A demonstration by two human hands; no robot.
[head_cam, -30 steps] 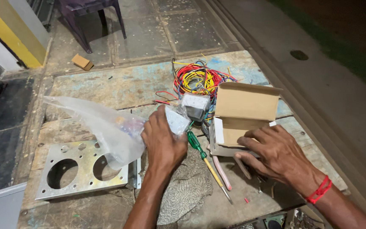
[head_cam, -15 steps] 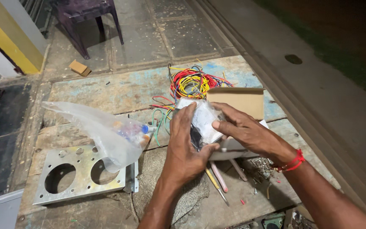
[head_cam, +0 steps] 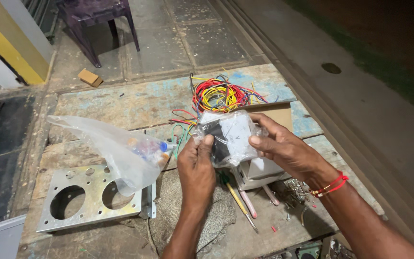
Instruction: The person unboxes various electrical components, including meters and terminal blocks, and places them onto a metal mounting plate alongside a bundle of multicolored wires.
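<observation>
Nearest on the worn wooden table (head_cam: 120, 103) lie a grey cloth (head_cam: 192, 216) under the left forearm, and to its right a screwdriver with a yellow shaft (head_cam: 238, 204) beside a pink-handled tool (head_cam: 247, 204); small screws (head_cam: 298, 189) are scattered further right, under the right wrist, which wears a red thread band (head_cam: 331, 184). At the near left sits a metal plate with two round holes (head_cam: 89, 201), and a loose clear plastic bag (head_cam: 116, 148) with small coloured parts inside drapes over its far edge. Just above the middle of the table both hands hold up a small clear packet (head_cam: 231, 136) with a dark part and a white part inside. The left hand (head_cam: 196, 168) has its fingers pinched on the packet's left edge, thumb pressed on top; the right hand (head_cam: 283, 146) has its fingers closed around the packet's right side. Right below the packet a white box-shaped piece (head_cam: 259, 172) rests on the table. Behind the hands stands an open cardboard box (head_cam: 276, 112), and beyond it a tangle of red, yellow and blue wires (head_cam: 221, 96). Farther off, on the paved floor, lie a small cardboard block (head_cam: 90, 76) and a dark plastic chair (head_cam: 97, 19).
</observation>
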